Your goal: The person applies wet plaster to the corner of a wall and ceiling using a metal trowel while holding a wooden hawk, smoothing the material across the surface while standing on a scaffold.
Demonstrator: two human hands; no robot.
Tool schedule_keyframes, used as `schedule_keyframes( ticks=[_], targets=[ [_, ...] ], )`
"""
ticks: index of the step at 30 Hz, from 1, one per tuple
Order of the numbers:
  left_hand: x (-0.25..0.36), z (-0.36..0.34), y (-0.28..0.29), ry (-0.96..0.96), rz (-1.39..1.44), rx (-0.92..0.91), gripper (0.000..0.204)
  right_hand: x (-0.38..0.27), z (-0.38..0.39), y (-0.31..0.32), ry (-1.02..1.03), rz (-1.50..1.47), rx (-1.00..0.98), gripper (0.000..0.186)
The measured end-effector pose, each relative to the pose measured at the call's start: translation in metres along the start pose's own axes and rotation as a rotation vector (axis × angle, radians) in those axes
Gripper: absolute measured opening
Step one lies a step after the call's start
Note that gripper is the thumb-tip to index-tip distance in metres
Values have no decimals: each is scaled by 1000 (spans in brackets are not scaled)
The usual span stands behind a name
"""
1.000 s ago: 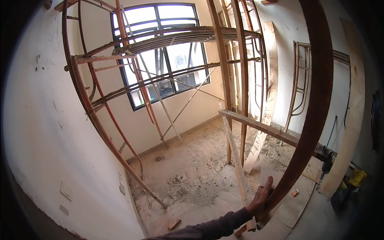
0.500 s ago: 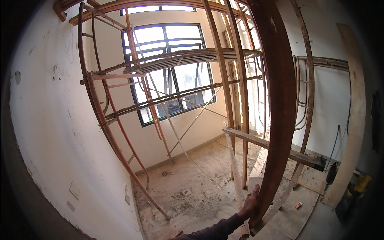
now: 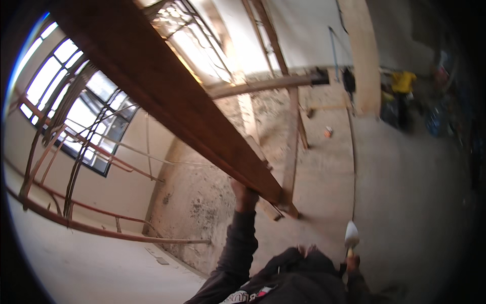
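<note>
A long dark brown wooden plank [image 3: 167, 96] runs slantwise from the upper left down to the middle of the view. My left hand [image 3: 244, 195] grips its edge near the lower end, with the fingers partly hidden by the wood. Low on the right, my right hand [image 3: 353, 262] is closed round the handle of a trowel [image 3: 352, 234], whose pale, pointed blade faces away from me. The trowel is held beside my legs, apart from the plank. Some blur softens both hands.
Rusty scaffold frames [image 3: 111, 234] stand at left before a dark-framed window [image 3: 83, 101]. A timber bar [image 3: 263, 86] crosses beyond the plank. A pale board [image 3: 365, 66] leans against the back wall, near a yellow object [image 3: 403, 82]. Debris dots the floor [image 3: 202, 207].
My view has swung down and to the right, so the plank now slants across it. My right hand with the trowel has come into view. The left hand stays at the plank.
</note>
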State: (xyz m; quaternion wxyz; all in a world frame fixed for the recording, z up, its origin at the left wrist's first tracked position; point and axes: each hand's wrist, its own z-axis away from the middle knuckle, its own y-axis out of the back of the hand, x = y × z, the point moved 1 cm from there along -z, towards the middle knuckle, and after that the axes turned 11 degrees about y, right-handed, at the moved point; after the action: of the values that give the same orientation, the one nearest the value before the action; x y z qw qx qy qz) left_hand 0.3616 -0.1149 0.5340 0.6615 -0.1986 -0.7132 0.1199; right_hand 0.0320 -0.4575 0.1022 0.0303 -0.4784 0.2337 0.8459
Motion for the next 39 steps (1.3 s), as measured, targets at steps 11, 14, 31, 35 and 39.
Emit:
schedule_keyframes(
  ticks=[11,14,31,35,39],
  targets=[
    [3,1,-10,8,-112,22,57,-34,154,24,-666,-330,247,22],
    [-2,2,-3,26,-133,17,61,-33,175,19,-668,-322,293,19],
    [21,9,58,194,44,-218,59,-40,99,118,-612,-345,383,19],
    [29,18,69,68,-206,81,52,-36,68,164,-617,-289,332,22],
    [40,23,81,77,-198,50,53,-33,41,205,-629,-276,334,22]
  ],
)
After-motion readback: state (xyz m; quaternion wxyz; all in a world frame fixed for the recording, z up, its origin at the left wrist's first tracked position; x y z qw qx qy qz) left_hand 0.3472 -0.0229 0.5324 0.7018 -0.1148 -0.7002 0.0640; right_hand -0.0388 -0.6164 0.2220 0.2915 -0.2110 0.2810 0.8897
